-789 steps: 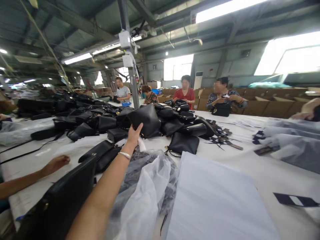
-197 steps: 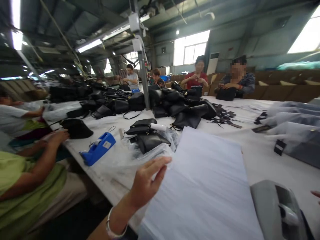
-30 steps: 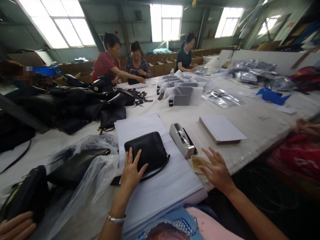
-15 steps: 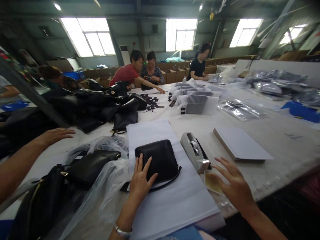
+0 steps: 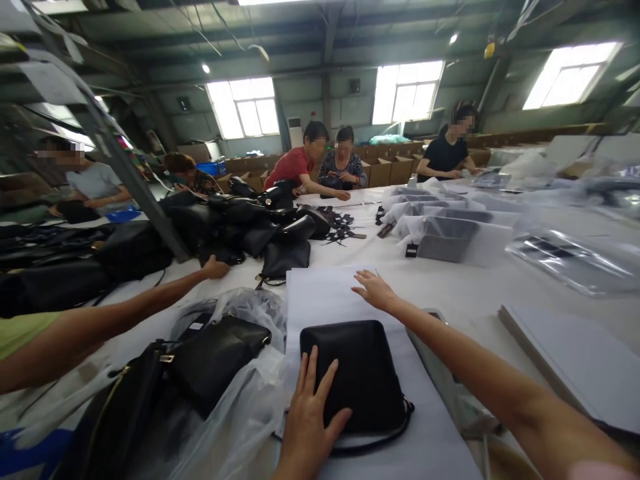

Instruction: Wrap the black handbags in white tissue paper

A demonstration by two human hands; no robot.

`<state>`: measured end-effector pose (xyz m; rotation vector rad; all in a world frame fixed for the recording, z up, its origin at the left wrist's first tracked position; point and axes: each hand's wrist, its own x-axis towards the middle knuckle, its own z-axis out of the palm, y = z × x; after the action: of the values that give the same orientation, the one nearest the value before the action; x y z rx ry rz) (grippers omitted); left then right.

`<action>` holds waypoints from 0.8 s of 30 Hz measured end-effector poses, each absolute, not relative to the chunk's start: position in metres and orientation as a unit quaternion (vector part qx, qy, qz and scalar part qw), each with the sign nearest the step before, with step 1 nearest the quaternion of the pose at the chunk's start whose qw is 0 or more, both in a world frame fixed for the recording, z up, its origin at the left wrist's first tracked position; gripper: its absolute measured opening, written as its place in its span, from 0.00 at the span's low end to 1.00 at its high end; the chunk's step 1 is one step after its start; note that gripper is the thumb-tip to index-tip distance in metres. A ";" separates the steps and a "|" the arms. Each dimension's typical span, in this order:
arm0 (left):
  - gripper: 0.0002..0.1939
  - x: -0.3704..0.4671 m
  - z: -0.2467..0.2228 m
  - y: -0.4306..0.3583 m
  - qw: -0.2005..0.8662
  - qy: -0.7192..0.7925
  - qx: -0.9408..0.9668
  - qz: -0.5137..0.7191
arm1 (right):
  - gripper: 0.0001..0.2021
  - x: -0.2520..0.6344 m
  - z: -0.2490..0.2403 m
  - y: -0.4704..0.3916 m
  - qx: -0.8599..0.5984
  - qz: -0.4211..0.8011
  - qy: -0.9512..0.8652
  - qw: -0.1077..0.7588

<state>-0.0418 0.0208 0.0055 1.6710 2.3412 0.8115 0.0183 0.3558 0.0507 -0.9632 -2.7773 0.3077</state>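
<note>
A small black handbag [image 5: 361, 373] lies flat on a stack of white paper [image 5: 320, 293], its thin strap curling along the near right side. My left hand [image 5: 315, 410] rests on the bag's left part, fingers spread and open. Stretched forward over the far end of the paper, my right hand [image 5: 375, 290] has its fingers apart and holds nothing. Below my right forearm a grey tape dispenser [image 5: 440, 373] is partly hidden.
Black bags in clear plastic [image 5: 220, 353] lie left of the paper. A co-worker's hand [image 5: 216, 268] reaches toward the heap of black bags [image 5: 240, 217]. Grey pouches in white wrapping [image 5: 445, 237] stand beyond, with white boards [image 5: 575, 360] at right. Several people sit around the table.
My right hand has moved from beside the tape dispenser forward and left over the paper. My left hand stays on the handbag. The co-worker's arm at left reaches farther in. The view has turned left.
</note>
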 end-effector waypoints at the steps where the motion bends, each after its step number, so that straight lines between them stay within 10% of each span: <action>1: 0.42 -0.042 0.003 0.021 0.071 0.782 0.558 0.269 | 0.25 0.006 0.039 0.366 -0.344 0.098 -0.930 0.084; 14: 0.54 -0.052 -0.035 0.030 -0.001 0.754 0.593 0.283 | 0.12 -0.018 0.004 0.385 -0.337 0.032 -0.923 0.186; 24: 0.34 -0.088 0.052 0.064 -0.021 0.751 0.553 0.360 | 0.08 0.059 0.078 0.293 -0.118 -0.049 -0.910 0.395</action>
<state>-0.0880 0.0636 0.0516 1.7627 2.3914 1.1455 0.0594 0.2927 0.0776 -0.2983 -2.3061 -0.1246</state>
